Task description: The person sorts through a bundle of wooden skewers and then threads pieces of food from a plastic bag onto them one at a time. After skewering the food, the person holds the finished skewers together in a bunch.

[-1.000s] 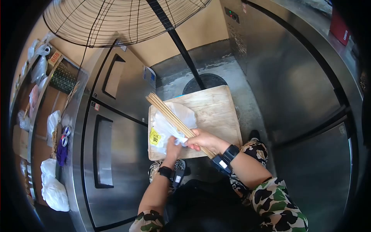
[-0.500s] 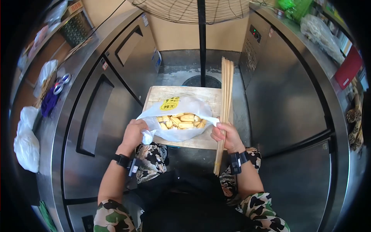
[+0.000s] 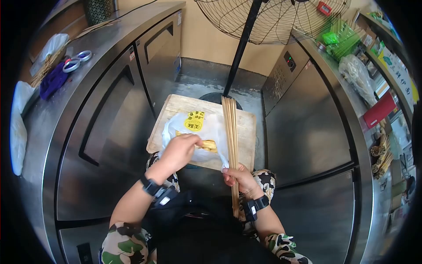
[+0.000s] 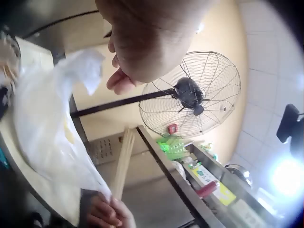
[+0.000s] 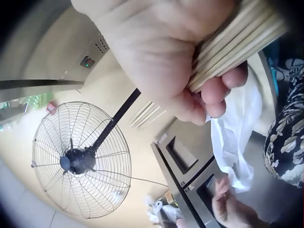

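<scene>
A bundle of long wooden skewers (image 3: 231,127) stands in my right hand (image 3: 242,179), whose fingers curl round its lower part. The same hand's thumb and fingertips pinch a corner of the white plastic bag (image 3: 215,125). Yellow-brown food pieces (image 3: 209,145) show in the bag's mouth, partly hidden by my left hand (image 3: 179,152). That hand hovers over the mouth with loosely bent fingers. Nothing shows between its fingers (image 4: 122,81) in the left wrist view, and a loose bag corner hangs beside them.
The bag lies on a wooden board (image 3: 173,103) in front of my knees. Steel cabinets (image 3: 307,119) flank both sides. A black fan pole (image 3: 241,48) rises behind the board. Scissors (image 3: 72,66) and a purple cloth (image 3: 52,83) lie on the left counter.
My right hand brought the skewers from slanting across the bag to nearly upright. The bag was pulled open; my left hand then let go of its left edge and moved over the mouth.
</scene>
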`<move>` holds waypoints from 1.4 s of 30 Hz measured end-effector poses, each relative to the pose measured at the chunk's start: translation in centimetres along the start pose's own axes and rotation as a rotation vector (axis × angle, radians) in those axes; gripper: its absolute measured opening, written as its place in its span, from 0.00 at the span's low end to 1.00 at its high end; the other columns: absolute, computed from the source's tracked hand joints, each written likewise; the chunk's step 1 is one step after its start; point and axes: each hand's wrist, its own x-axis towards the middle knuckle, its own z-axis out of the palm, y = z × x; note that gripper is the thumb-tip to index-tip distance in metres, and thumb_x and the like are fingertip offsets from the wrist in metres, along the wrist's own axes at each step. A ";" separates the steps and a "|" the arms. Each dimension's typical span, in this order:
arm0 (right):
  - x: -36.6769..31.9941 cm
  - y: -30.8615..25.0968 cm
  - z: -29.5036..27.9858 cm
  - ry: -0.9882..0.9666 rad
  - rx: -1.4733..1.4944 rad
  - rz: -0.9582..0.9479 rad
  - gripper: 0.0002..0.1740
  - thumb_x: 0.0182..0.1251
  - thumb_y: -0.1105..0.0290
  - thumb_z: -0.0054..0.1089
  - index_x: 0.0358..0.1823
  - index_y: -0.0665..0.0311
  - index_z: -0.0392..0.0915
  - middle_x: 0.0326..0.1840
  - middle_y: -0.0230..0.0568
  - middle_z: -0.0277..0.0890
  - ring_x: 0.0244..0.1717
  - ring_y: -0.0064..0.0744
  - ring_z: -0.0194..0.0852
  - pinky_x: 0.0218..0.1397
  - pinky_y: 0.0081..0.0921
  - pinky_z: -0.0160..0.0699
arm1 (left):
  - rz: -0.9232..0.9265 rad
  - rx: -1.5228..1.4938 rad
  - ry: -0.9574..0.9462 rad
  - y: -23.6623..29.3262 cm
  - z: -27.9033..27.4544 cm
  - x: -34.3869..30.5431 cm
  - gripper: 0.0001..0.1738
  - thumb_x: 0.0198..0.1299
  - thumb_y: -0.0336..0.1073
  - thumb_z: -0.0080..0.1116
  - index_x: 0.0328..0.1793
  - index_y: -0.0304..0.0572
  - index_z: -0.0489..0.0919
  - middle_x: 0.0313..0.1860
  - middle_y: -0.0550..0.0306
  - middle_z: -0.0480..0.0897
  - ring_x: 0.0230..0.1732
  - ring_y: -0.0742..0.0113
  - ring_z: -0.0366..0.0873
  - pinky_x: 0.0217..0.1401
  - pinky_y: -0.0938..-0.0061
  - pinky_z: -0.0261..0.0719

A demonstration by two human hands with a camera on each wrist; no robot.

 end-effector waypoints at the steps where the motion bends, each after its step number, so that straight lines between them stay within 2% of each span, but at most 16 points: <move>1: -0.3 -0.6 0.4 0.009 -0.027 0.005 0.05 0.63 0.72 0.60 0.28 0.62 0.75 0.19 0.31 0.73 0.14 0.16 0.64 0.17 0.14 0.62 | -0.065 0.035 -0.061 -1.7 2.1 1.1 0.11 0.53 0.23 0.49 0.41 0.39 0.79 0.39 0.49 0.82 0.48 0.50 0.78 0.50 0.63 0.76; 5: -1.6 -2.7 0.5 0.087 -0.128 -0.038 0.05 0.66 0.70 0.58 0.34 0.63 0.74 0.22 0.32 0.74 0.15 0.15 0.64 0.18 0.13 0.62 | -0.346 0.326 -0.285 -6.9 7.5 1.9 0.14 0.53 0.33 0.58 0.46 0.41 0.78 0.47 0.47 0.79 0.50 0.49 0.77 0.50 0.60 0.77; 6: -2.0 -3.2 0.2 0.114 -0.151 -0.063 0.05 0.67 0.69 0.57 0.36 0.63 0.74 0.23 0.32 0.74 0.16 0.15 0.65 0.18 0.12 0.62 | -0.354 0.316 -0.290 -7.3 7.8 1.2 0.20 0.50 0.37 0.62 0.51 0.44 0.77 0.52 0.46 0.76 0.50 0.49 0.77 0.51 0.59 0.77; 9: -4.6 -5.2 2.5 0.298 -0.251 -0.216 0.08 0.70 0.66 0.52 0.40 0.64 0.73 0.27 0.34 0.74 0.18 0.15 0.66 0.20 0.11 0.63 | -0.346 0.199 -0.196 -9.1 8.7 0.1 0.22 0.49 0.37 0.63 0.53 0.47 0.76 0.55 0.45 0.74 0.51 0.48 0.77 0.51 0.59 0.77; 10: -5.5 -5.3 2.5 0.283 -0.297 -0.231 0.11 0.73 0.64 0.48 0.44 0.65 0.74 0.29 0.33 0.74 0.22 0.15 0.68 0.25 0.13 0.68 | -0.286 0.184 -0.113 -9.7 8.9 -0.2 0.21 0.49 0.35 0.63 0.53 0.47 0.77 0.48 0.46 0.78 0.47 0.47 0.78 0.49 0.58 0.77; 13: -7.1 -3.4 1.0 0.182 -0.288 -0.263 0.15 0.73 0.63 0.46 0.51 0.68 0.72 0.32 0.37 0.75 0.24 0.19 0.70 0.32 0.18 0.74 | -0.311 0.127 -0.068 -9.3 8.4 0.2 0.15 0.50 0.32 0.61 0.47 0.44 0.80 0.46 0.44 0.80 0.44 0.44 0.79 0.49 0.57 0.77; 14: -7.9 -3.2 0.8 0.178 -0.288 -0.161 0.15 0.71 0.63 0.49 0.49 0.68 0.74 0.34 0.36 0.75 0.34 0.21 0.74 0.41 0.21 0.75 | -0.337 0.054 0.005 -9.3 8.2 0.2 0.14 0.52 0.33 0.61 0.46 0.43 0.80 0.43 0.45 0.81 0.43 0.47 0.80 0.47 0.59 0.78; 16: -8.2 -2.4 1.0 0.131 -0.462 -0.161 0.14 0.69 0.64 0.53 0.48 0.67 0.74 0.33 0.32 0.74 0.33 0.19 0.72 0.37 0.17 0.72 | -0.381 -0.082 0.148 -9.5 7.9 0.3 0.12 0.55 0.35 0.61 0.45 0.42 0.80 0.38 0.47 0.82 0.40 0.54 0.82 0.42 0.64 0.80; 19: -8.2 -2.6 2.6 0.023 -0.728 -0.183 0.14 0.65 0.69 0.58 0.50 0.67 0.73 0.35 0.27 0.71 0.36 0.15 0.68 0.39 0.15 0.68 | -0.693 -0.753 0.141 -11.3 8.0 0.9 0.12 0.61 0.37 0.59 0.48 0.41 0.79 0.36 0.51 0.82 0.37 0.67 0.81 0.37 0.74 0.80; 20: -8.0 -2.9 3.7 0.000 -0.744 -0.161 0.15 0.65 0.69 0.59 0.51 0.66 0.73 0.36 0.27 0.71 0.37 0.14 0.67 0.40 0.15 0.68 | -0.654 -0.925 0.207 -11.3 8.3 0.4 0.11 0.67 0.36 0.52 0.52 0.42 0.75 0.36 0.59 0.80 0.29 0.77 0.78 0.33 0.85 0.79; 22: -7.4 -2.7 4.5 -0.017 -0.742 -0.057 0.18 0.63 0.73 0.59 0.54 0.66 0.71 0.40 0.26 0.71 0.42 0.13 0.66 0.45 0.16 0.68 | -0.695 -1.213 0.184 -8.7 6.0 -0.5 0.11 0.66 0.35 0.52 0.53 0.41 0.73 0.41 0.57 0.79 0.33 0.73 0.79 0.37 0.81 0.81; 25: -6.2 -0.7 3.8 -0.026 -0.649 0.061 0.24 0.62 0.75 0.60 0.60 0.65 0.68 0.41 0.23 0.70 0.42 0.12 0.65 0.43 0.13 0.68 | -0.661 -1.574 0.092 -7.6 4.6 -2.6 0.10 0.67 0.34 0.51 0.52 0.42 0.73 0.46 0.55 0.78 0.41 0.69 0.79 0.45 0.76 0.81; 29: -7.0 1.6 3.2 -0.081 -0.458 0.287 0.21 0.59 0.77 0.59 0.56 0.64 0.71 0.40 0.23 0.71 0.40 0.11 0.67 0.43 0.13 0.68 | -0.663 -1.788 0.064 -6.1 4.8 -5.6 0.09 0.66 0.34 0.52 0.49 0.39 0.71 0.49 0.53 0.77 0.50 0.62 0.77 0.56 0.69 0.78; 33: -8.5 3.1 3.0 -0.148 -0.367 0.280 0.18 0.61 0.74 0.58 0.53 0.67 0.72 0.40 0.26 0.71 0.40 0.14 0.66 0.44 0.14 0.68 | -0.702 -1.722 0.030 -3.9 6.0 -7.7 0.10 0.65 0.33 0.54 0.50 0.42 0.69 0.50 0.54 0.77 0.50 0.66 0.77 0.55 0.71 0.78; 37: -8.5 4.0 3.9 -0.138 -0.261 0.312 0.15 0.63 0.72 0.59 0.50 0.66 0.72 0.36 0.26 0.71 0.36 0.13 0.66 0.39 0.13 0.67 | -0.690 -1.617 0.030 -2.2 7.2 -8.2 0.09 0.66 0.33 0.54 0.50 0.46 0.70 0.49 0.58 0.78 0.49 0.70 0.77 0.51 0.73 0.78; 42: -6.7 3.9 4.5 -0.066 -0.182 0.286 0.04 0.62 0.72 0.60 0.36 0.61 0.74 0.27 0.26 0.72 0.27 0.15 0.69 0.32 0.14 0.68 | -0.705 -1.606 0.086 -1.1 8.0 -8.3 0.07 0.67 0.32 0.52 0.49 0.44 0.71 0.50 0.57 0.78 0.49 0.69 0.77 0.51 0.73 0.78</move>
